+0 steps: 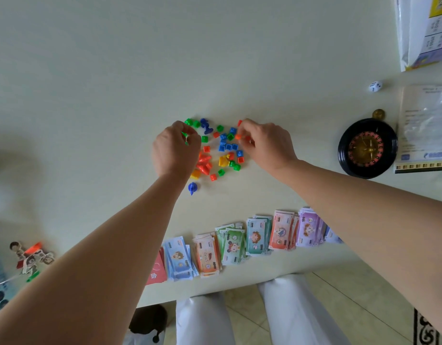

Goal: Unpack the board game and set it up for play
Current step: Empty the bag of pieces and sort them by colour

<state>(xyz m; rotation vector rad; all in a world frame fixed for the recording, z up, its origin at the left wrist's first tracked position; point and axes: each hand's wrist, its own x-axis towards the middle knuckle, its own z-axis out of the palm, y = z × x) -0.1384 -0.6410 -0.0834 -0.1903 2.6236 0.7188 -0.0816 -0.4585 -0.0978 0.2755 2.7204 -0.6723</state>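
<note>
The left hand (176,149) curls its fingers round a small green piece (184,133), and the right hand (266,143) pinches an orange piece (238,137) at its fingertips. The scatter of coloured plastic pieces (227,146) lies between both hands; banknote stacks (231,242) sit behind the wrists, a roulette wheel (367,148) right of the right hand

- A pale cream table (115,70) fills most of the view; its near edge runs across the lower part.
- Beige floor tiles (364,307) show below that edge, at the near right.
- A rug with a black scroll pattern (425,332) lies on the tiles in the near right corner.
- A dark rounded object (147,319), too unclear to identify, sits on the floor under the table edge, left of white trouser legs (202,322).
</note>
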